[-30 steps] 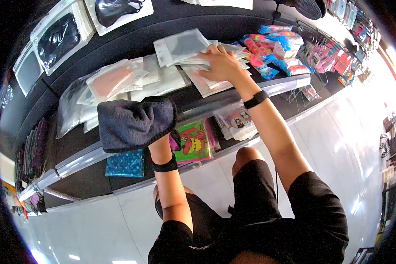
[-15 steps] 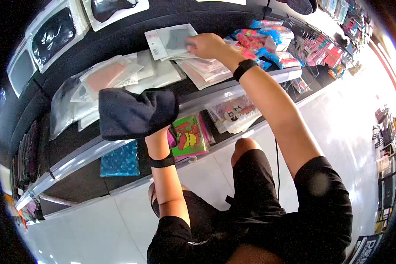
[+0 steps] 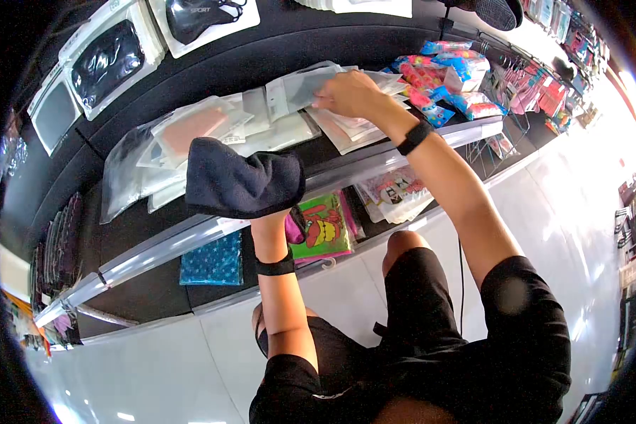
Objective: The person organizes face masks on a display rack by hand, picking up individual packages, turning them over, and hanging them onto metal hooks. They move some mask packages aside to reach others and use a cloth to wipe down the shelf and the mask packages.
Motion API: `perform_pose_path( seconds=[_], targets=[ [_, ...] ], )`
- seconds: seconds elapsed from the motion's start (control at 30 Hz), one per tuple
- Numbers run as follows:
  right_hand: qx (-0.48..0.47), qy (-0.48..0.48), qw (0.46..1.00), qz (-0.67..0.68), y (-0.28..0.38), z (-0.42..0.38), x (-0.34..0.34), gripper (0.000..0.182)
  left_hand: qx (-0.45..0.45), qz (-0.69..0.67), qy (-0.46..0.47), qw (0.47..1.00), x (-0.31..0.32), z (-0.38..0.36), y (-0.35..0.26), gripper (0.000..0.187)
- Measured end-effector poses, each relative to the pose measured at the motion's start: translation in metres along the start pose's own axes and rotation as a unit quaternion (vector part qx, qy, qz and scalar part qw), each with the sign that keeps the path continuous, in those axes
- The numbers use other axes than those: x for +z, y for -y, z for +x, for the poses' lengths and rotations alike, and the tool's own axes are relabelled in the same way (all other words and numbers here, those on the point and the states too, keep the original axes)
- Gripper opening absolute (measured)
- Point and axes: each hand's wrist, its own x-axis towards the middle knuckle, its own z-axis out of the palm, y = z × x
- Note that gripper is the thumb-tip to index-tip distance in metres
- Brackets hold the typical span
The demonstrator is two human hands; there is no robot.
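Note:
A dark navy cloth (image 3: 244,180) covers my left hand (image 3: 279,214) in front of the shelf edge. The fingers are hidden beneath it, and only the part near the wrist shows. My right hand (image 3: 350,93) is closed on the right end of a clear plastic packet (image 3: 293,92) with something grey inside. This packet lies over other flat packets at the back of the shelf. Below my right hand is a stack of pale pink packets (image 3: 346,133). Left of it, a clear bag with a pink sheet (image 3: 191,129) rests on larger clear bags.
Blue and pink bagged goods (image 3: 456,78) sit at the right end of the shelf. A clear plastic rail (image 3: 169,251) runs along its front. A blue star-patterned packet (image 3: 212,261) and a green cartoon packet (image 3: 325,230) lie on the lower level. Packaged black items (image 3: 109,67) stand upper left.
The packet under my right hand has turned and shifted, now lying more level along the shelf back. The whole view has swung slightly, and the cloth stays on my left hand.

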Motion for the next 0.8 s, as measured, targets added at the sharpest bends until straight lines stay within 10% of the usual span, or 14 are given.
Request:
perform_pose_path(
  seconds=[0.07,0.17,0.27,0.47,0.5,0.67,0.8],
  targets=[
    [0.001,-0.018,0.999,-0.034,0.012,-0.017,-0.011,0.032,0.193,0.216,-0.051,0.956,-0.003,0.0,0.014,0.016],
    [0.089,-0.071,0.993,-0.019,0.049,-0.047,-0.041,0.026,0.081,0.053,-0.072,0.993,0.008,-0.016,0.023,0.009],
    [0.036,-0.403,0.907,0.12,0.093,-0.092,-0.053,0.021,-0.062,0.03,-0.103,0.992,0.021,-0.051,0.01,0.024],
    [-0.068,-0.284,0.929,0.227,0.141,-0.16,-0.062,0.027,-0.447,-0.426,-0.016,0.786,-0.041,0.011,-0.089,0.025],
    [-0.078,-0.249,0.929,0.263,0.132,-0.166,-0.074,0.029,-0.383,-0.337,-0.013,0.86,-0.032,0.003,-0.075,0.024],
    [0.131,-0.31,0.873,0.354,0.073,-0.183,-0.082,0.058,-0.403,-0.371,-0.078,0.833,-0.028,0.019,-0.069,0.019],
    [0.071,-0.037,0.729,0.68,0.046,-0.23,-0.083,0.051,-0.037,-0.075,0.101,0.991,-0.028,0.016,-0.054,0.013]
  ],
)
